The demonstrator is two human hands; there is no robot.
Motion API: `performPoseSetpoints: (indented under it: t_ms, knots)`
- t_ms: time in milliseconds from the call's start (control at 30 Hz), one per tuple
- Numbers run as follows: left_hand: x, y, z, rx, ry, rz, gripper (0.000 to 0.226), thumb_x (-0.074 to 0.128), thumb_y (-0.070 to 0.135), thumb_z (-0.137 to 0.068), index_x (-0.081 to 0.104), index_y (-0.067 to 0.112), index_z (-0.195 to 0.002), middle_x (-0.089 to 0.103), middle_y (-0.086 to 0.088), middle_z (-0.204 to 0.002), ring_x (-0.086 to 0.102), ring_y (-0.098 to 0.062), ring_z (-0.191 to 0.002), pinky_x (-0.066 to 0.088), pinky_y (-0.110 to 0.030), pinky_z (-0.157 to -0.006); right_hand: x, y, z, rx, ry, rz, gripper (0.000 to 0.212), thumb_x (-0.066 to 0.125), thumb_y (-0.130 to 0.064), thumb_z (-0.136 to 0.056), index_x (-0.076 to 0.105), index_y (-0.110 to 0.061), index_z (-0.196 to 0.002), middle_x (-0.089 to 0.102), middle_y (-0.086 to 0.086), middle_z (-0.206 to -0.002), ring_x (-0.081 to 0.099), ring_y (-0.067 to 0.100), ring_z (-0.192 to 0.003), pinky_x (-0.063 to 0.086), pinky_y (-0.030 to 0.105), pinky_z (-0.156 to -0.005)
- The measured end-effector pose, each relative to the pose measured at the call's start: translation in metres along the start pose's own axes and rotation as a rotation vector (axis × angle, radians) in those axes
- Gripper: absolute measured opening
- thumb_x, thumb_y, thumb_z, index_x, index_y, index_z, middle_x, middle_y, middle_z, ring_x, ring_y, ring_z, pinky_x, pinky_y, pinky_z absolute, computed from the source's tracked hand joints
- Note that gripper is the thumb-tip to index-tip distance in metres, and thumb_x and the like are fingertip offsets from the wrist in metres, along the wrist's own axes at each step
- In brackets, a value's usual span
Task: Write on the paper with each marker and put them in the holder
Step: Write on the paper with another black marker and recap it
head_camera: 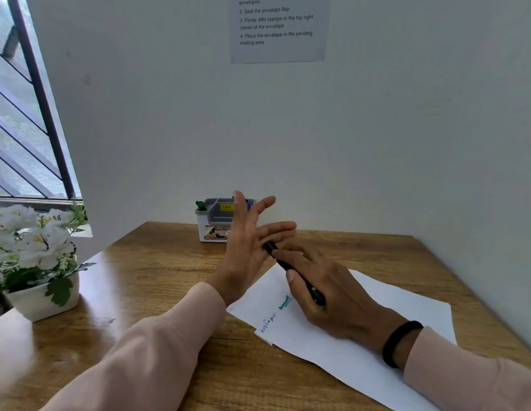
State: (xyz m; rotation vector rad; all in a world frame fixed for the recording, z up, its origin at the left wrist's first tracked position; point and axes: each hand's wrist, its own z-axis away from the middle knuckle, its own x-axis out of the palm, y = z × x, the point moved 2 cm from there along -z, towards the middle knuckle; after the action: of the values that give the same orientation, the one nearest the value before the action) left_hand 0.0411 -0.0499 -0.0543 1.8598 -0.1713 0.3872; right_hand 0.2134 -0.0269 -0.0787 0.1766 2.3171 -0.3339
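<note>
While the right hand grips a black marker between thumb and curled fingers, the marker slants up and away from that grip, its far end meeting the fingers of the left hand. The left hand stands on edge with its fingers straight and spread, holding nothing; whether the marker's tip presses into the palm or only touches the fingers I cannot tell. The marker hangs in the air above the near end of the paper, not on it.

Just below the grip lies that white paper, slanting across the wooden desk. Beside the gripping thumb, a short word in green ink shows on the sheet, and nearer the sheet's edge a line in blue ink. Both are too small to read.

Beyond the open left hand, at the far edge of the desk against the wall, stands the holder, a grey and white box with several compartments and a yellow sticker. A green marker stands in its left end compartment; something blue peeks out behind the left hand's fingers at the right end.

A black band circles the right wrist, and both arms wear pale pink sleeves. Far to the left of the hands sits a white pot of white flowers under a window. A printed sheet hangs high on the wall.
</note>
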Motion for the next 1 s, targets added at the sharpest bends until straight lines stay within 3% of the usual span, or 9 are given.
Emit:
performPoseSetpoints:
  t_ms: [133, 233, 333, 433, 533, 700, 800, 867, 1000]
  knots:
    - [-0.007, -0.002, 0.002, -0.108, 0.024, 0.340, 0.097, 0.047, 0.090, -0.078, 0.048, 0.021, -0.145, 0.063, -0.034, -0.131, 0.063, -0.044, -0.124, 0.049, -0.052, -0.107, -0.001, 0.000, 0.000, -0.048, 0.033, -0.006, 0.044, 0.039, -0.037, -0.109, 0.059, -0.015, -0.142, 0.060, 0.000, -0.144, 0.063, 0.014, -0.121, 0.057, 0.038, -0.090]
    - [-0.009, -0.006, 0.004, -0.202, 0.063, 0.511, 0.085, 0.050, 0.077, -0.089, 0.049, 0.011, -0.142, 0.064, -0.036, -0.129, 0.066, -0.045, -0.120, 0.056, -0.050, -0.099, -0.005, 0.001, -0.001, -0.031, 0.097, -0.075, 0.045, 0.037, -0.042, -0.110, 0.062, -0.015, -0.136, 0.064, -0.002, -0.133, 0.063, 0.011, -0.117, 0.056, 0.034, -0.088]
    - [-0.001, -0.008, 0.004, -0.266, 0.049, 0.370, 0.044, 0.053, 0.022, -0.104, 0.048, 0.002, -0.143, 0.069, -0.032, -0.122, 0.072, -0.039, -0.110, 0.063, -0.044, -0.084, -0.009, 0.002, -0.001, -0.007, 0.153, -0.143, 0.038, 0.037, -0.038, -0.111, 0.067, -0.019, -0.125, 0.071, -0.007, -0.115, 0.068, 0.009, -0.101, 0.055, 0.033, -0.080]
    - [0.002, -0.015, 0.003, -0.318, 0.026, 0.306, 0.043, 0.050, -0.009, -0.099, 0.049, 0.002, -0.140, 0.069, -0.031, -0.123, 0.072, -0.038, -0.111, 0.064, -0.042, -0.084, -0.011, 0.004, 0.000, 0.016, 0.209, -0.157, 0.032, 0.039, -0.036, -0.111, 0.067, -0.023, -0.101, 0.068, -0.020, -0.090, 0.065, 0.003, -0.079, 0.049, 0.020, -0.068]
    - [0.002, -0.014, 0.002, -0.305, -0.007, 0.329, 0.043, 0.042, -0.010, -0.101, 0.048, 0.005, -0.141, 0.067, -0.033, -0.125, 0.069, -0.041, -0.116, 0.061, -0.045, -0.092, -0.010, 0.001, 0.000, 0.026, 0.230, -0.180, 0.041, 0.036, -0.041, -0.112, 0.069, -0.020, -0.098, 0.065, -0.020, -0.081, 0.062, 0.002, -0.070, 0.044, 0.014, -0.063]
    - [0.001, -0.014, 0.003, -0.274, -0.041, 0.201, 0.048, 0.036, -0.009, -0.099, 0.048, 0.008, -0.142, 0.067, -0.030, -0.127, 0.069, -0.039, -0.116, 0.055, -0.051, -0.100, -0.004, 0.003, -0.001, 0.024, 0.181, -0.153, 0.040, 0.040, -0.040, -0.111, 0.073, -0.018, -0.113, 0.073, -0.011, -0.093, 0.068, 0.005, -0.082, 0.053, 0.021, -0.070]
    - [0.000, -0.015, 0.003, -0.258, -0.057, 0.133, 0.043, 0.039, 0.003, -0.101, 0.049, 0.009, -0.143, 0.068, -0.027, -0.129, 0.069, -0.036, -0.116, 0.039, -0.058, -0.113, -0.003, 0.004, -0.002, 0.020, 0.193, -0.148, 0.033, 0.044, -0.032, -0.110, 0.073, -0.017, -0.113, 0.075, -0.008, -0.098, 0.069, 0.006, -0.086, 0.055, 0.024, -0.073]
    - [-0.001, -0.015, 0.004, -0.246, -0.054, 0.135, 0.042, 0.037, 0.013, -0.103, 0.052, 0.008, -0.142, 0.067, -0.025, -0.131, 0.068, -0.035, -0.117, 0.037, -0.057, -0.116, -0.002, 0.004, -0.003, 0.014, 0.175, -0.139, 0.030, 0.046, -0.027, -0.108, 0.072, -0.015, -0.112, 0.074, -0.007, -0.097, 0.068, 0.007, -0.087, 0.055, 0.026, -0.075]
    - [0.003, -0.014, 0.007, -0.199, -0.063, 0.172, 0.046, 0.031, 0.022, -0.105, 0.056, 0.008, -0.141, 0.066, -0.027, -0.132, 0.062, -0.039, -0.127, 0.049, -0.050, -0.110, -0.001, 0.001, -0.003, -0.019, 0.199, -0.162, 0.023, 0.049, -0.016, -0.106, 0.069, -0.012, -0.114, 0.056, -0.032, -0.099, 0.061, -0.009, -0.089, 0.042, 0.006, -0.082]
